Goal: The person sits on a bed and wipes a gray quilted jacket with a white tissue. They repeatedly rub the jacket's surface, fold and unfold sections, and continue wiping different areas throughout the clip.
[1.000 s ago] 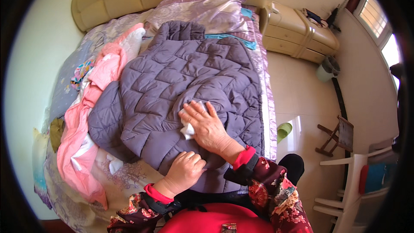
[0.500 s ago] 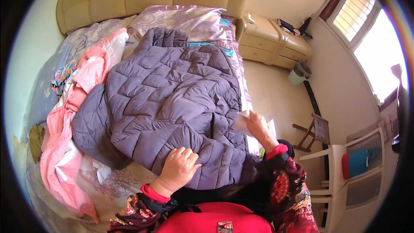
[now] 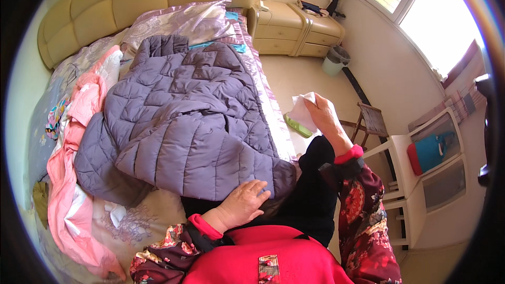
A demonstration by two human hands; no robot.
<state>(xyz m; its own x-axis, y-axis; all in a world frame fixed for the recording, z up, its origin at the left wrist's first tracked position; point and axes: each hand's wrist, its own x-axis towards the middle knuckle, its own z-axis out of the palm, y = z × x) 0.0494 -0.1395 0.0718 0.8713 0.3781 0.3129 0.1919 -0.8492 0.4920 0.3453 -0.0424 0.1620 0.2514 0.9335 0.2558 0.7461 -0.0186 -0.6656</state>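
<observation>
Now our right hand [image 3: 326, 117] pinches white tissue [image 3: 302, 110] — slackening could drop it to the floor [image 3: 292, 81] beneath; our left hand [image 3: 238, 203], loosely spread, touches the jacket [image 3: 189, 144].

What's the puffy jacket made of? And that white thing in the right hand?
The puffy jacket looks like smooth synthetic cloth with a soft sheen, probably padded inside, because it bulges between the stitched lines. The white thing in the right hand seems thin and matte, perhaps tissue: it's creased, though cloth could look similar.
</observation>
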